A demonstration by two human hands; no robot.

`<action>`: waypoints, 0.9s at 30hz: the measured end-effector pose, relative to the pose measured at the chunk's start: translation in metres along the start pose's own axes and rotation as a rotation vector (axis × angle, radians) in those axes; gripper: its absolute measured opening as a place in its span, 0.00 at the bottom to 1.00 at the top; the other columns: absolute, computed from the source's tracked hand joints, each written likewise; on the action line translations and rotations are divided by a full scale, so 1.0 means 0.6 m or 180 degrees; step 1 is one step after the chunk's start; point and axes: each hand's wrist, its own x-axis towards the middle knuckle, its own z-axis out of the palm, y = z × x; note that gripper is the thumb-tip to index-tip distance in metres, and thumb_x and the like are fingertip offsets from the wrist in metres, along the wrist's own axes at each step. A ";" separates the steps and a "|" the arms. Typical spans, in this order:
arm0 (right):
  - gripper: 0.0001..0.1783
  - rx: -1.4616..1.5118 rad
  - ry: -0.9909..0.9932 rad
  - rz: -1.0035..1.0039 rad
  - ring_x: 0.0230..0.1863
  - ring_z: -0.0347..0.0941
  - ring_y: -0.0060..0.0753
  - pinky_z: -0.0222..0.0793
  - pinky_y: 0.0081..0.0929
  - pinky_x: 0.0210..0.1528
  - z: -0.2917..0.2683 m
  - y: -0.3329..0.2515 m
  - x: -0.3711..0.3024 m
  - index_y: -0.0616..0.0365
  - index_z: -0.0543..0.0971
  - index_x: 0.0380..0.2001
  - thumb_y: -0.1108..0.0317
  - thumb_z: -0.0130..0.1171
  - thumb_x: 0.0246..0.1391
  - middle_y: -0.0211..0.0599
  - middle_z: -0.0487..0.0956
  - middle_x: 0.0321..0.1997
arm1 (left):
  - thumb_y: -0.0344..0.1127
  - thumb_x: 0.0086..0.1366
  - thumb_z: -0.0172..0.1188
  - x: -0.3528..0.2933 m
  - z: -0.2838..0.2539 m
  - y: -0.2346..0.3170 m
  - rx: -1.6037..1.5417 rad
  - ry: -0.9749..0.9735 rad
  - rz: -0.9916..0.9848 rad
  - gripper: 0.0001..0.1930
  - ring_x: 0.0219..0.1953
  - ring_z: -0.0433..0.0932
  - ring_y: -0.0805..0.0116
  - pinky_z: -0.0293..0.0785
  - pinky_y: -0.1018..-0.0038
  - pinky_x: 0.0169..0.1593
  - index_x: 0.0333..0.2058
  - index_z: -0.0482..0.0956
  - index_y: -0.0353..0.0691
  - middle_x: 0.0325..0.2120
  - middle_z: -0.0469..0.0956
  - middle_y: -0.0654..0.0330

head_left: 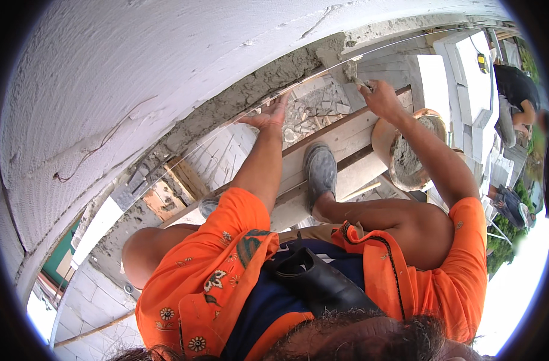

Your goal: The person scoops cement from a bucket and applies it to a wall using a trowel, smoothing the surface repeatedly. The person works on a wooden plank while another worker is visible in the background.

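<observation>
Head view, wall: a pale block wall (136,78) is filling the upper left side, its face rough.
Planks: wooden planks (358,129) run slantwise below the two hands.
Mortar band: grey wet mortar (250,87) lies in one long, uneven band along the lower edge of the wall.
Bucket: a round bucket (380,141) with grey mortar inside stands beside the planks, partly behind the right forearm.
Boot: one dark rubber boot (320,171) rests on the planks.
Narrow board: a narrow board (301,83) follows the near side of the mortar band.
Left hand: the left hand (271,114) is raised at this board, thumb and fingers spread apart; how firmly it presses, I cannot tell.
Right hand: the right hand (379,99) is closed around the handle of the trowel.
Trowel: the mortar-smeared trowel (350,71) is near the right end of the narrow board.
</observation>
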 end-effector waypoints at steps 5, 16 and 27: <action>0.26 -0.0189 0.0121 -0.0113 0.54 0.83 0.69 0.77 0.56 0.58 -0.009 -0.041 -0.048 0.66 0.84 0.52 0.50 0.58 0.73 0.67 0.86 0.45 | 1.01 0.39 0.51 0.020 -0.010 0.024 0.0273 -0.0072 0.0056 0.85 0.85 0.30 0.42 0.32 0.30 0.82 0.84 0.30 0.51 0.85 0.32 0.57; 0.32 -0.0302 -0.0016 -0.0030 0.58 0.83 0.68 0.77 0.52 0.62 -0.037 -0.076 -0.084 0.71 0.80 0.61 0.49 0.61 0.72 0.70 0.85 0.50 | 1.01 0.41 0.50 -0.027 0.029 0.048 0.0197 0.0221 0.0068 0.84 0.85 0.37 0.41 0.37 0.26 0.81 0.83 0.31 0.49 0.85 0.38 0.54; 0.32 -0.0072 0.0085 -0.0059 0.57 0.84 0.66 0.77 0.51 0.62 -0.022 -0.051 -0.108 0.68 0.82 0.62 0.49 0.61 0.72 0.66 0.87 0.49 | 0.97 0.44 0.55 -0.034 0.021 0.150 0.0057 0.0145 0.0102 0.81 0.85 0.36 0.37 0.38 0.23 0.80 0.84 0.28 0.54 0.85 0.34 0.56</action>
